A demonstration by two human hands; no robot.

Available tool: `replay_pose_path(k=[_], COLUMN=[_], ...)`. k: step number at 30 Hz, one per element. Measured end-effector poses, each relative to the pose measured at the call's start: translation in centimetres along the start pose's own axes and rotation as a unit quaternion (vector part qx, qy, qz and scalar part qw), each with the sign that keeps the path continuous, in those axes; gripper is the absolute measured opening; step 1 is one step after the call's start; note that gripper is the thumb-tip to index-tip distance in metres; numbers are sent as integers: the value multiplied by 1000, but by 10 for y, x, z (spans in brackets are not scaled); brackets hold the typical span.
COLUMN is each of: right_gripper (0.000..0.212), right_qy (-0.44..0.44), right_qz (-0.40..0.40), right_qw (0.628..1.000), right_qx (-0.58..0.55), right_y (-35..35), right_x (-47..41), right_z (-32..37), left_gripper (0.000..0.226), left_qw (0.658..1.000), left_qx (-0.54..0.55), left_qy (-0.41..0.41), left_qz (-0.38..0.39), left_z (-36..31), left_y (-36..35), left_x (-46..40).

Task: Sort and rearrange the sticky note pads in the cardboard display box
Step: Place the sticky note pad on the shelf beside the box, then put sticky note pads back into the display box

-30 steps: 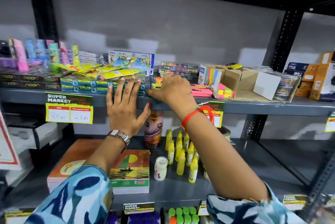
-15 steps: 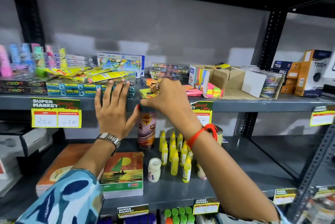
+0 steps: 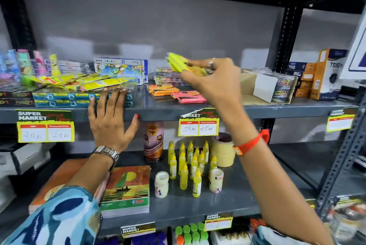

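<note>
The box sits open on the shelf; the rest is placed from it. Left of it lie pink pads, then orange pads, flat on the shelf. Above those, the right hand pinches yellow pads by one end, tilted, fingers closed on them. Far left, the left hand rests spread and empty on the shelf edge. Pads look light, slightly flexible, with slick wrap; best gripped across the flat faces.

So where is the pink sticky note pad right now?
The pink sticky note pad lies flat on the upper shelf, just right of the orange pad and left of the cardboard box, below the raised right hand.
</note>
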State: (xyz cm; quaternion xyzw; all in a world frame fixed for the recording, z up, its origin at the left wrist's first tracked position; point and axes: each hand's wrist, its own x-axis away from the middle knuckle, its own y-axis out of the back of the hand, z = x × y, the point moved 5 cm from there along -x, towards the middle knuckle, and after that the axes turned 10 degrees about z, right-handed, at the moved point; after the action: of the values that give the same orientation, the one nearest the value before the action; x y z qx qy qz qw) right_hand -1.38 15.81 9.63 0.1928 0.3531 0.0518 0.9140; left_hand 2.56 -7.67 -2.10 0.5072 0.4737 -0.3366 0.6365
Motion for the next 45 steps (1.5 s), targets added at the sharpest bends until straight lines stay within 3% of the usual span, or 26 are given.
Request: replay_pose_path(k=[6,14,24,33,39,45], right_gripper=[46,45,62,37,33,31], right_qy=[-27,-78,-65,-111,-123,-111], right_qz=[-70,-107,-6,180,195,148], right_qw=[994,975,952,940,914,898], right_qx=[84,179,299,269,333,400], right_y=[63,85,53,55,54,53], right_x=[4,-10,-38,-42,-44,-43], right_z=[-50,-106,-131,-142,-149,-144], left_gripper=[60,66,68,64,64,65], left_qw=[1000,997,997,998,998,998], left_qx=[-8,-11,-19,-14,-15,-17], left_qy=[19,68,75,66,66,64], left_qz=[3,24,26,8,9,16], left_z=[-2,-13,-11,-13,-12,-11], left_y=[0,-4,-7,-5,-6,-6], left_x=[-1,-3,-3,-3,-3,-2])
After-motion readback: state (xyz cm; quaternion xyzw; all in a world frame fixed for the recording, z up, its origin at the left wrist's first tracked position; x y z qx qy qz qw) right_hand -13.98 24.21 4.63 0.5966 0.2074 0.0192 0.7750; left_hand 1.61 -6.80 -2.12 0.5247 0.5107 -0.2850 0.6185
